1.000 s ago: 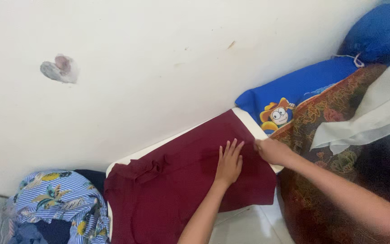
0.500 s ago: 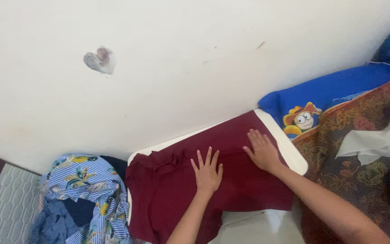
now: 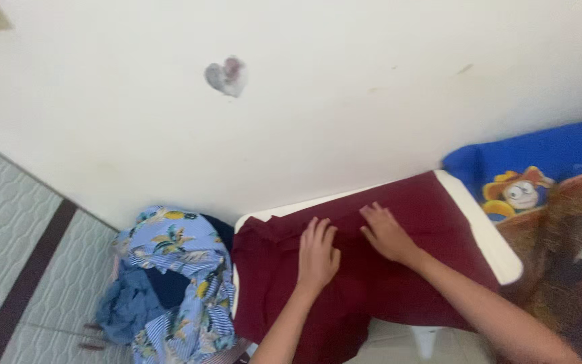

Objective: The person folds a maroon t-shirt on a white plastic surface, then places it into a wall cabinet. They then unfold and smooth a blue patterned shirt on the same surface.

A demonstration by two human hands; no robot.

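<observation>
Both hands, left hand (image 3: 317,255) and right hand (image 3: 386,233), press flat, fingers spread, on the maroon garment (image 3: 372,269), which lies lengthwise along the white board (image 3: 490,236) beside the wall (image 3: 318,114)

Close head view, facing down

The left hand (image 3: 317,254) and right hand (image 3: 386,233) both press flat, fingers spread, on a maroon garment (image 3: 372,269) spread over a white board (image 3: 490,239) against the wall. A blue striped floral shirt (image 3: 176,263) lies heaped beside it.
</observation>
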